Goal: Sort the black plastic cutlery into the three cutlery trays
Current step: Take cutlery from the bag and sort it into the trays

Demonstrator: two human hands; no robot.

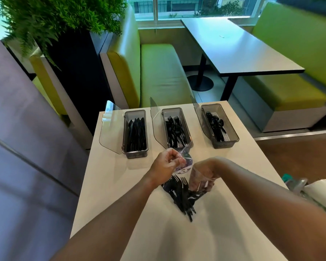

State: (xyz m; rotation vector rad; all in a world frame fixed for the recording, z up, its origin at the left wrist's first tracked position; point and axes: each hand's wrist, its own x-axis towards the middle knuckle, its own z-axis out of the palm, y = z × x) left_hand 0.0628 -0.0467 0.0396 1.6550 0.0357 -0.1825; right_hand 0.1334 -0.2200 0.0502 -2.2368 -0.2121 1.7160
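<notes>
Left grip [166, 164]: fingers curled, pinching the top edge of a clear plastic bag [183, 167]. Right grip [202, 176]: fingers curled round the bag's side, film bunched under them. Both are clamped on the bag, which is stretched between them. A purple-and-white print shows on the film near the left grip.

Just below both grips, toward the person: bundle of black forks [181, 198], tines pointing up at the grips, handles fanned out on the pale tabletop [120, 185]. Cannot tell how much of the bundle is still inside the film.

Beyond the grips, three trays in a row:
- fork tray [188, 145], just past the left grip, with trayed forks [175, 129] in it
- knife tray [125, 134], past and left of the left grip, with black knives [135, 132] lying lengthwise
- spoon tray [233, 137], past and right of the right grip, with black spoons [215, 123]

Each tray has a clear lid [109, 132] swung open on its left side.

Right of the right forearm, at the tabletop's edge: a white bag-like thing [320, 193], blurred.

Far beyond: green bench seats [158, 72], a dark dining table [233, 46], a leafy plant [55, 16].
</notes>
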